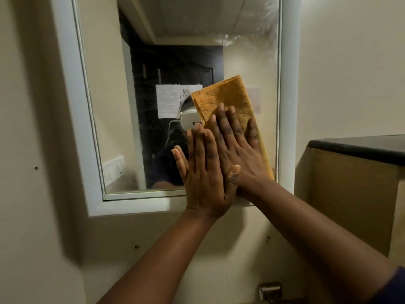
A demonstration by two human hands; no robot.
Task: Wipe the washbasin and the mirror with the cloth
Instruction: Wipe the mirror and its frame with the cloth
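Observation:
A white-framed mirror (114,119) hangs on the beige wall in front of me. A folded orange cloth (225,95) lies flat against the lower right part of its glass. My right hand (238,150) presses the cloth to the glass with straight, spread fingers. My left hand (203,172) lies flat beside it, its thumb over the right hand and its fingers straight against the glass at the cloth's left edge. Smears show on the upper right of the glass. The washbasin is out of view.
A metal tap (269,290) shows at the bottom edge, below my right forearm. A wooden cabinet with a dark top (355,148) juts out at the right, close to the mirror's frame. Bare wall lies left of the mirror.

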